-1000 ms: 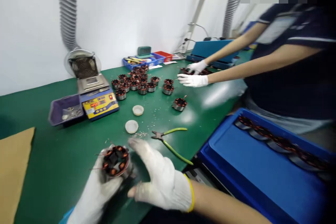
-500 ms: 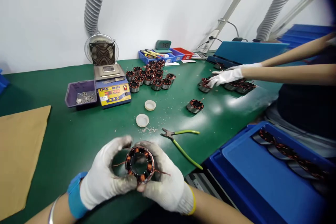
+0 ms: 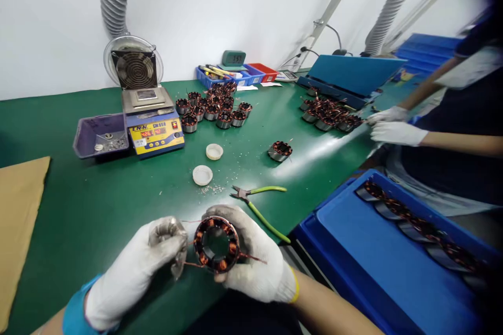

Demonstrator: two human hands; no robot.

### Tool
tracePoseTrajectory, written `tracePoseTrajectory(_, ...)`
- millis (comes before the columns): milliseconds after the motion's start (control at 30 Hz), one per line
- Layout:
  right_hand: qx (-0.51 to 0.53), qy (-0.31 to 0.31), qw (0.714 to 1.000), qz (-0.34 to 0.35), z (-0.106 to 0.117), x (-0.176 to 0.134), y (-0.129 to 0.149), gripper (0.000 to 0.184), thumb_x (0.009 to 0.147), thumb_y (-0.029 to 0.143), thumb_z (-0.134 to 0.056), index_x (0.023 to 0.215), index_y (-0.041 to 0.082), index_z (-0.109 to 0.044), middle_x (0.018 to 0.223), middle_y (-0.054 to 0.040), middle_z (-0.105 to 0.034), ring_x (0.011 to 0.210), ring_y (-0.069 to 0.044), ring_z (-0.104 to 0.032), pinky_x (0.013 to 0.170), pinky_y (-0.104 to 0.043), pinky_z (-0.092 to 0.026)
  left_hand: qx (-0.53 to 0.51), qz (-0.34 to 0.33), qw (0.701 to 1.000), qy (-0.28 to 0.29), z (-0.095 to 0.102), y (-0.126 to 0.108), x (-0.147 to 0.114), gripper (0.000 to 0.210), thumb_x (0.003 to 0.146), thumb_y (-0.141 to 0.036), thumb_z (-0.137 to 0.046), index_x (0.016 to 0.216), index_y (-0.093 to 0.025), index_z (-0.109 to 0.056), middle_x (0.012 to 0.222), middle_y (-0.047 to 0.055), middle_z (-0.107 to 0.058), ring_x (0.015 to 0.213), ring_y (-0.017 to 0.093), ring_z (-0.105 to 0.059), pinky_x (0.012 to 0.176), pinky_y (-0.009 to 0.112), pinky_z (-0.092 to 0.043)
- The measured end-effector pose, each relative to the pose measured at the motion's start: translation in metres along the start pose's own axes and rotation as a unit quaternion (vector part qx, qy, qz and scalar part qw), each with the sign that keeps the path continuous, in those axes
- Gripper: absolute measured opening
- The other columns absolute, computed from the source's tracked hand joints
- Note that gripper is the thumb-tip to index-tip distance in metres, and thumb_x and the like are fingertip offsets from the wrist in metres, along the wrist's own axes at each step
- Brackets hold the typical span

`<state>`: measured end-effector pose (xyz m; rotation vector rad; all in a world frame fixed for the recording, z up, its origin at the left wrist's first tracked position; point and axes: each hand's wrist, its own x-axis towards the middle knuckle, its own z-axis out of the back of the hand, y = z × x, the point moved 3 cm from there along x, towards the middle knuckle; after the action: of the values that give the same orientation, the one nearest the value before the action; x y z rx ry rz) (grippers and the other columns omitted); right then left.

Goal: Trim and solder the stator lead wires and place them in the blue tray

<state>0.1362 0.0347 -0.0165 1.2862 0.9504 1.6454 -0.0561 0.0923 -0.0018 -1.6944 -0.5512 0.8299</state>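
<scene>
Right hand: my right hand (image 3: 251, 264), in a white knit glove, is curled shut around the stator (image 3: 217, 244); fingers wrap over its far side and the thumb sits under its near edge.
Stator: a ring of copper-wound coils with an open centre, tilted so I look into the bore. It sits in the right palm, held above the green bench (image 3: 98, 204), just right of my left fingertips.
Left hand: my left hand (image 3: 137, 269), also gloved, is pinched closed at the fingertips just left of the stator. I see thin copper wire (image 3: 192, 264) running from the coils toward that pinch; whether the fingers actually grip the wire I cannot tell.
Ahead of the right hand: green-handled cutters (image 3: 261, 204) lie flat on the bench just beyond my knuckles, jaws pointing left.
Further ahead: two white caps (image 3: 203, 174) rest beyond the cutters, and a single stator (image 3: 280, 151) stands off to their right.
Far ahead of the left hand: a solder pot (image 3: 151, 123) with lit red digits, a purple tray (image 3: 84, 138) against its left side, a fan (image 3: 133, 68) behind it.
Far ahead, centre: a cluster of stators (image 3: 214, 107).
Right of my right hand: a blue crate (image 3: 353, 251) close by.
Far right: another person's gloved hands (image 3: 393, 125) beside a second heap of stators (image 3: 328, 115).
</scene>
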Motion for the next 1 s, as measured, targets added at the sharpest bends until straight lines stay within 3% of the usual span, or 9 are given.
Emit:
tracePoseTrajectory(167,-0.079,0.032,0.993,0.085,0.000,0.003,0.007,0.071,0.072,0.043,-0.074,0.133,0.024,-0.042,0.121,-0.0122,-0.055,0.113,-0.027,-0.055,0.097,-0.043,-0.047,-0.101,0.077,0.992,-0.005,-0.015,0.011,-0.008,0.049,0.074,-0.060,-0.068,0.065,-0.017,-0.048,0.050,-0.007,-0.034,0.045,0.007,-0.022,0.042,0.021,-0.018)
tracePoseTrajectory(333,-0.105,0.019,0.987,0.121,0.001,0.007,0.013,0.070,0.074,0.040,-0.072,0.134,0.022,-0.041,0.121,-0.0135,-0.054,0.114,-0.027,-0.054,0.097,-0.043,-0.047,-0.083,0.025,0.994,-0.070,-0.008,0.008,-0.006,0.048,0.075,-0.062,-0.065,0.070,-0.017,-0.048,0.063,-0.005,-0.037,0.056,0.009,-0.028,0.050,0.021,-0.027)
tracePoseTrajectory(467,-0.129,0.015,0.983,0.126,0.005,0.008,0.016,0.067,0.075,0.037,-0.071,0.134,0.022,-0.041,0.120,-0.0133,-0.055,0.114,-0.026,-0.055,0.096,-0.042,-0.048,-0.010,0.066,0.998,-0.009,-0.011,0.002,-0.005,0.046,0.077,-0.056,-0.067,0.066,-0.016,-0.046,0.060,-0.005,-0.034,0.056,0.009,-0.024,0.048,0.022,-0.023)
tracePoseTrajectory(667,-0.114,0.069,0.979,0.153,0.004,0.008,0.017,0.070,0.074,0.037,-0.071,0.134,0.019,-0.041,0.119,-0.0144,-0.055,0.113,-0.025,-0.055,0.095,-0.039,-0.049,-0.064,0.044,0.997,0.021,-0.012,0.004,-0.002,0.043,0.078,-0.052,-0.067,0.062,-0.016,-0.047,0.055,-0.006,-0.034,0.051,0.008,-0.026,0.047,0.020,-0.026)
tracePoseTrajectory(733,-0.105,0.061,0.982,0.147,0.005,0.007,0.017,0.070,0.075,0.038,-0.071,0.135,0.021,-0.040,0.118,-0.0134,-0.055,0.112,-0.024,-0.056,0.095,-0.039,-0.049,-0.008,0.003,0.999,-0.044,-0.005,0.006,0.000,0.036,0.071,-0.045,-0.075,0.071,-0.017,-0.053,0.062,-0.003,-0.047,0.055,0.010,-0.040,0.052,0.021,-0.037)
tracePoseTrajectory(800,-0.101,0.054,0.984,0.137,0.007,0.007,0.017,0.070,0.075,0.038,-0.071,0.135,0.023,-0.039,0.119,-0.0123,-0.055,0.111,-0.024,-0.056,0.095,-0.039,-0.049,0.074,-0.073,0.988,-0.114,0.001,0.003,0.001,0.054,0.053,-0.036,-0.086,0.096,-0.018,-0.058,0.084,0.001,-0.061,0.069,0.016,-0.054,0.064,0.025,-0.046)
tracePoseTrajectory(867,-0.105,0.053,0.985,0.122,0.008,0.006,0.016,0.070,0.074,0.036,-0.072,0.135,0.024,-0.040,0.119,-0.0118,-0.055,0.111,-0.024,-0.056,0.094,-0.039,-0.049,0.169,-0.137,0.970,-0.110,-0.001,-0.001,0.000,0.068,0.046,-0.030,-0.088,0.106,-0.021,-0.058,0.094,0.003,-0.064,0.078,0.020,-0.059,0.069,0.028,-0.049)
tracePoseTrajectory(967,-0.098,0.048,0.991,0.082,0.010,0.002,0.010,0.070,0.073,0.036,-0.073,0.134,0.025,-0.041,0.119,-0.0113,-0.054,0.112,-0.025,-0.055,0.094,-0.040,-0.049,0.264,-0.176,0.946,-0.062,-0.005,-0.004,-0.002,0.021,0.069,-0.033,-0.077,0.079,-0.020,-0.064,0.072,0.000,-0.062,0.064,0.016,-0.059,0.060,0.025,-0.048)
tracePoseTrajectory(1000,-0.091,0.045,0.993,0.065,0.011,0.001,0.008,0.070,0.073,0.038,-0.074,0.134,0.025,-0.041,0.120,-0.0111,-0.054,0.112,-0.025,-0.055,0.095,-0.041,-0.048,0.270,-0.184,0.943,-0.068,-0.004,-0.004,-0.003,0.017,0.074,-0.034,-0.074,0.075,-0.020,-0.064,0.069,0.000,-0.061,0.062,0.015,-0.059,0.059,0.025,-0.048)
